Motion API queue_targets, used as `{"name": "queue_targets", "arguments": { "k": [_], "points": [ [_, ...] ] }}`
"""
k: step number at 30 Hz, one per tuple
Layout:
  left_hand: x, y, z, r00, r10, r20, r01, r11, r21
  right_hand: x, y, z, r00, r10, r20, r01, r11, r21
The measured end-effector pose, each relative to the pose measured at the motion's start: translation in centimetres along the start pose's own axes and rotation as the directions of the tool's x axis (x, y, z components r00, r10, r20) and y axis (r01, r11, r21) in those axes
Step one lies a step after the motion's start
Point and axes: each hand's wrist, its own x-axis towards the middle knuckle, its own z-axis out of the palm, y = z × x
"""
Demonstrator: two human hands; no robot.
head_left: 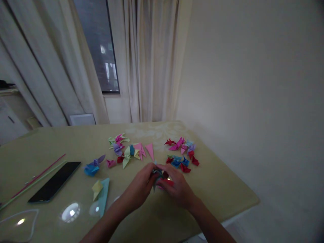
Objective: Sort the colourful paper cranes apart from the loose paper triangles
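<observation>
My left hand and my right hand meet over the near part of the table, fingers closed together on a small teal folded paper. Most of that paper is hidden by my fingers, so its exact shape does not show. A bit of red and pink paper shows under my right fingers; whether it is held or lies on the table I cannot tell. Just beyond my hands lies a narrow pink paper triangle, with more pink folded paper to its left.
Folded paper cranes lie in a left group and a right group. Purple and blue pieces sit farther left. A yellow piece rests by a light blue strip. Beside a black phone lie thin pink and green sticks.
</observation>
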Motion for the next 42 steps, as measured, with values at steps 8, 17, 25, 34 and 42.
{"name": "queue_targets", "arguments": {
  "k": [8,17,25,34,42],
  "points": [
    [-0.1,-1.7,0.4,0.992,-0.117,-0.053,0.108,0.982,-0.152,1.1,-0.1,-0.8,0.993,0.083,0.089,-0.088,0.994,0.061],
    [-0.9,-8.7,-8.4,0.879,-0.133,-0.457,0.311,0.888,0.339,4.4,8.7,-4.4,0.957,0.133,-0.259,-0.192,0.958,-0.215],
    [-5.9,-14.0,-15.5,0.672,-0.263,-0.692,0.733,0.373,0.569,7.1,13.9,-9.1,0.866,0.151,-0.477,-0.299,0.92,-0.252],
    [-5.0,-15.8,-15.2,0.717,-0.416,-0.559,0.685,0.568,0.457,-3.7,3.2,0.0,0.994,-0.009,-0.112,-0.03,0.939,-0.342],
    [-9.0,-8.6,-11.0,0.711,-0.323,-0.625,0.673,0.57,0.471,-7.9,0.3,3.2,0.998,-0.061,-0.007,0.054,0.926,-0.373]
  ]
}}
